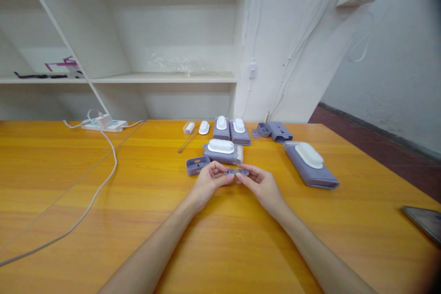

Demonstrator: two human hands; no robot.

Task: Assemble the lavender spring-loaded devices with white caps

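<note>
My left hand (209, 179) and my right hand (260, 183) meet over the middle of the wooden table (138, 220). Together they pinch a small flat lilac plastic piece (234, 172), one hand on each end, fingers closed on it. Just beyond my fingers lies a lilac case with a white brush (222, 150) on top. A small lilac tray (197, 165) sits at its left, close to my left hand.
Further back stand two lilac units with white caps (230, 129), two loose white caps (197, 127), a thin spring-like rod (186, 143) and an open lilac box (274, 131). A longer lilac case (310, 165) lies at the right. A power strip (103, 124) with white cable sits at the left, a phone (423, 221) at the right edge.
</note>
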